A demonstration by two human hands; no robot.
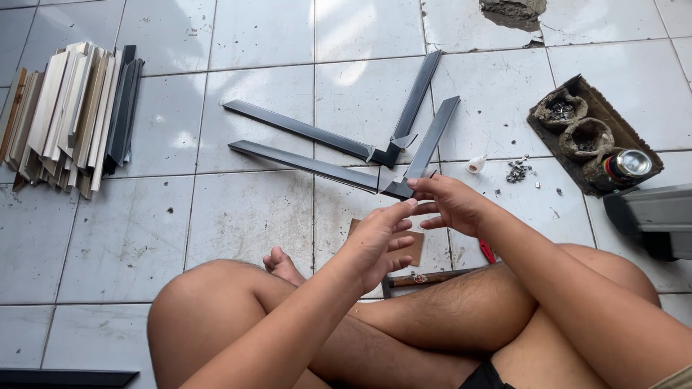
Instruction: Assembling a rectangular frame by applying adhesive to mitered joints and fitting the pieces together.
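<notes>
Right hand (453,204): grip closed lightly, thumb and fingertips pinching the corner joint of the near dark V-shaped frame piece (339,170), at the mitred corner where its two strips meet. Can't tell how hard it clamps.

Left hand (376,243): grip half open, fingers curled, index tip reaching up toward the same corner, about touching the right hand's fingers. Nothing held that I can see.

Near frame piece lies flat on the white tiled floor (245,216), one strip running out to 9 o'clock, the other up to 1 o'clock. Second dark V-shaped frame piece (364,140) sits just beyond it at 12 o'clock, same orientation, close but apart along most of its length.

At 3 o'clock from the grip: small white glue bottle (476,165), then a scatter of small metal bits (516,171). Further out at 2 o'clock, a cardboard tray (592,133) holding small fabric pouches and a metal can (628,165).

At 6 o'clock, under the hands: brown cardboard piece (411,248) on the floor, hammer (425,278) by the crossed legs, red-handled tool (487,251) partly hidden.

Far out at 9 o'clock: stack of light and dark moulding strips (68,119).
</notes>
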